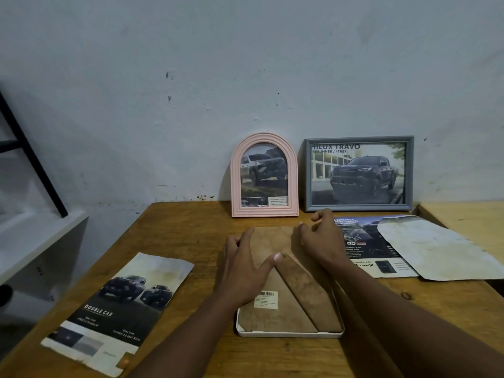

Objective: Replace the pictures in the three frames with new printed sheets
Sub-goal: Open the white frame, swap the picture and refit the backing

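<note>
Layout from where I'm standing:
- Table (191, 227) pushed up against the wall (245, 64).
- Arched frame (264, 174) and rectangular frame (358, 174) upright at the back edge, leaning on the wall, arched one on the left, just beside each other.
- Face-down frame (286, 315) flat at table centre, in front of both.
- Left hand (245, 271) rests on its back panel, right hand (321, 238) at its far right corner.
- One printed sheet (120, 309) flat to the left of it, apart.
- Second printed sheet (365, 246) to the right, in front of the rectangular frame, with a turned-over sheet (436, 249) overlapping its right part.
- Second table (463, 216) abuts on the right; shelf unit (41, 241) stands left.
</note>
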The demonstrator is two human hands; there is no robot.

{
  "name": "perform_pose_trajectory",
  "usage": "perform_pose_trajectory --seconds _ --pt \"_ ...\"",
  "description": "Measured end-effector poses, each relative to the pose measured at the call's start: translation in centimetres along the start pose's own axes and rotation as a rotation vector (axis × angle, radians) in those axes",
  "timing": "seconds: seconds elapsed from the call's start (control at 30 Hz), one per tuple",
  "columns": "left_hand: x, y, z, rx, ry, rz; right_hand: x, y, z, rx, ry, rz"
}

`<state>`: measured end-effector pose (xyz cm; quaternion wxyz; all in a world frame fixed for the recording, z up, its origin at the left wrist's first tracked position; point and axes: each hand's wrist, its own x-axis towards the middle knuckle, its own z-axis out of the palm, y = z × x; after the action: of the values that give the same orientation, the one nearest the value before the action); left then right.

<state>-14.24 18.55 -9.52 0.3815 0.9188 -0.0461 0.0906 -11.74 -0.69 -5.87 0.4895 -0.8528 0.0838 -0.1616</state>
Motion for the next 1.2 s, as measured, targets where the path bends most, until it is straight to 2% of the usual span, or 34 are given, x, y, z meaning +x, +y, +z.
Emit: perform_pose_trajectory --seconds 0.17,0.33,0.47,0.73,0.93,1.03,1.1,1.2 --pt "0.2 0.1 -1.1 -0.041 0.09 0.009 -0.4 -0.6 -1.4 0.028 -0.129 0.076" --pt "0.3 0.4 -1.5 -0.026 0.103 0.033 -2.5 -0.2 -1.9 -0.159 -0.239 -0.012" --pt "0.0 0.9 -1.6 -0.06 0.106 0.027 -3.8 -0.3 -1.5 -0.157 -0.263 -0.054" --pt "0.0 2.8 -3.3 -0.091 0.258 0.158 -6.2 -0.7 -1.6 0.059 -0.135 -0.256" --pt "1.2 6.6 -5.3 -0.161 0.441 0.413 -5.5 -3.5 -4.1 0.225 0.047 -0.396" --pt "2.8 9.1 -5.0 -0.164 0.453 0.527 -3.1 -5.2 -7.3 0.12 0.167 -0.541" --pt "3.6 10.5 -4.0 -0.198 0.397 0.535 -1.1 -5.4 -9.8 -0.016 0.228 -0.632" --pt "4.3 12.4 -0.8 -0.242 0.311 0.516 1.7 -3.8 -12.9 -0.14 0.239 -0.662"
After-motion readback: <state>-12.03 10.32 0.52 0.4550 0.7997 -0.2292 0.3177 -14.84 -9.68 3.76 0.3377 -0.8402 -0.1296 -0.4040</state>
